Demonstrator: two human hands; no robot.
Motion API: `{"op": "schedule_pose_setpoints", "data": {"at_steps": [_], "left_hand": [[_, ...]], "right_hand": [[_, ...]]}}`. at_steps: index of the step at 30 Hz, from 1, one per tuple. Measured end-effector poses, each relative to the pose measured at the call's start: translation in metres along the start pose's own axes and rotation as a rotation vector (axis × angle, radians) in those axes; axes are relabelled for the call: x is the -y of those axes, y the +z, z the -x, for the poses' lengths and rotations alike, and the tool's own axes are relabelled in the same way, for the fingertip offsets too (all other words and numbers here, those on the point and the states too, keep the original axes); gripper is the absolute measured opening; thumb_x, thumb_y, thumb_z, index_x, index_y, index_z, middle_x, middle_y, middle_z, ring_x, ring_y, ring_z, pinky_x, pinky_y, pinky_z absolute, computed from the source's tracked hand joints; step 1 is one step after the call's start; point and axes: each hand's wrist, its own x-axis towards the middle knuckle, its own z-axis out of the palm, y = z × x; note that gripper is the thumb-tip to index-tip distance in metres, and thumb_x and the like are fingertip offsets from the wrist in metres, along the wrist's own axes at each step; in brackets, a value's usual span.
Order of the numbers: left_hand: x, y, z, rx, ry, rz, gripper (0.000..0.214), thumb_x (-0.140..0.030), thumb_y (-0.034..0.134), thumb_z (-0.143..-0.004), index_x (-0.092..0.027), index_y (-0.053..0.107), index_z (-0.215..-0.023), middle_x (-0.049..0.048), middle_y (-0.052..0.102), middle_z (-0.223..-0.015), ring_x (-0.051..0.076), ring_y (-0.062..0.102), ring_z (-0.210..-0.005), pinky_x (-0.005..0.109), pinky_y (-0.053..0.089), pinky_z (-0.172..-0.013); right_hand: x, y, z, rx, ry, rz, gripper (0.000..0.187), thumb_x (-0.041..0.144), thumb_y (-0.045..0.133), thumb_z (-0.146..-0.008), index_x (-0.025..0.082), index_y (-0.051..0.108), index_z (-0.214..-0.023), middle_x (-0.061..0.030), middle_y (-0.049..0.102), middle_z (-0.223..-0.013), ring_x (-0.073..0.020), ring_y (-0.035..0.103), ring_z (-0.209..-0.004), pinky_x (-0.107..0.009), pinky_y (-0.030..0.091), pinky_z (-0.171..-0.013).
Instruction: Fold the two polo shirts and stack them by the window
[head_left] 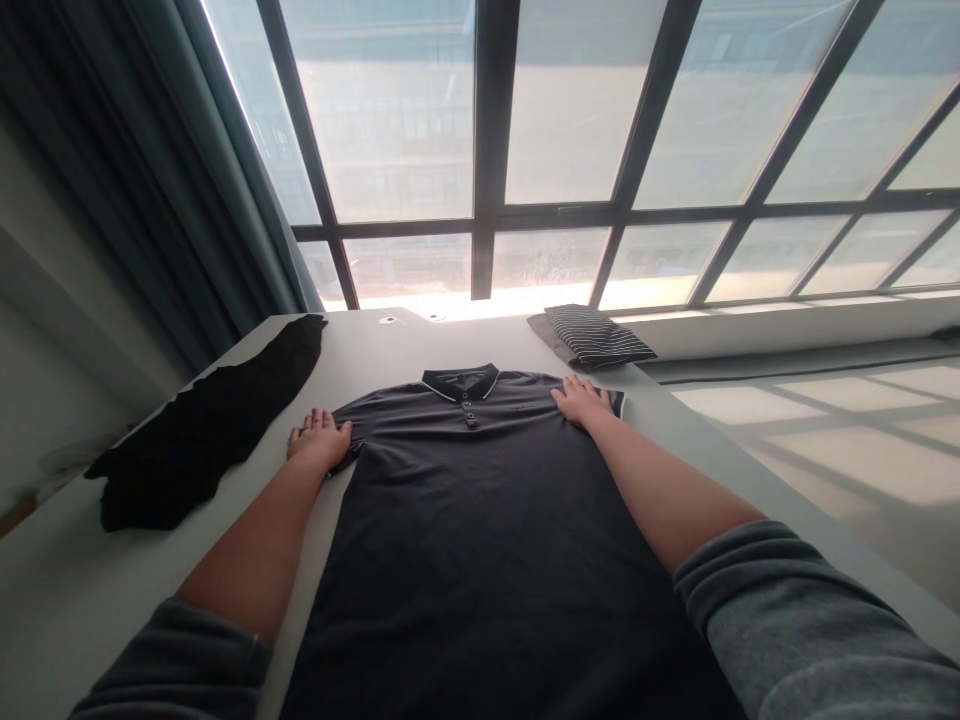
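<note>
A dark navy polo shirt (480,500) lies flat and face up on a white table (112,570), its white-trimmed collar toward the window. My left hand (318,438) rests palm down on the shirt's left sleeve, fingers stretched out. On the right shoulder and sleeve lies my right hand (581,400), also flat with fingers spread. Neither hand holds anything. Both forearms are bare with grey sleeves pushed up.
A crumpled black garment (202,430) lies along the table's left side. A folded striped garment (596,336) sits at the far right corner near the window. Dark curtains (150,180) hang at left. The table's right edge drops to the floor.
</note>
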Motion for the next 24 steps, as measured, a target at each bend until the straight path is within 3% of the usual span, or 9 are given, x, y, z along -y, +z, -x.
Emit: {"op": "schedule_pose_setpoints", "data": {"at_steps": [16,24], "left_hand": [[0.012,-0.003,0.008,-0.007,-0.059,0.014,0.082,-0.055,0.021,-0.099,-0.002,0.034,-0.161,0.0194,0.024,-0.170,0.032,0.024,-0.159,0.053,0.024,-0.128],[0.003,-0.008,0.013,-0.001,-0.136,-0.011,0.084,-0.052,0.026,-0.099,0.007,0.033,-0.158,0.0274,0.024,-0.167,0.037,0.027,-0.157,0.053,0.025,-0.127]], "right_hand": [[0.003,-0.003,0.009,-0.029,0.086,-0.030,0.081,0.060,0.006,-0.101,0.017,0.010,-0.170,-0.0018,-0.003,-0.173,-0.0254,0.002,-0.163,-0.059,0.007,-0.131],[0.006,-0.002,0.010,-0.025,0.177,-0.060,0.085,0.063,0.007,-0.101,0.012,0.007,-0.169,-0.0066,-0.007,-0.173,-0.0280,-0.002,-0.162,-0.061,0.004,-0.131]]}}
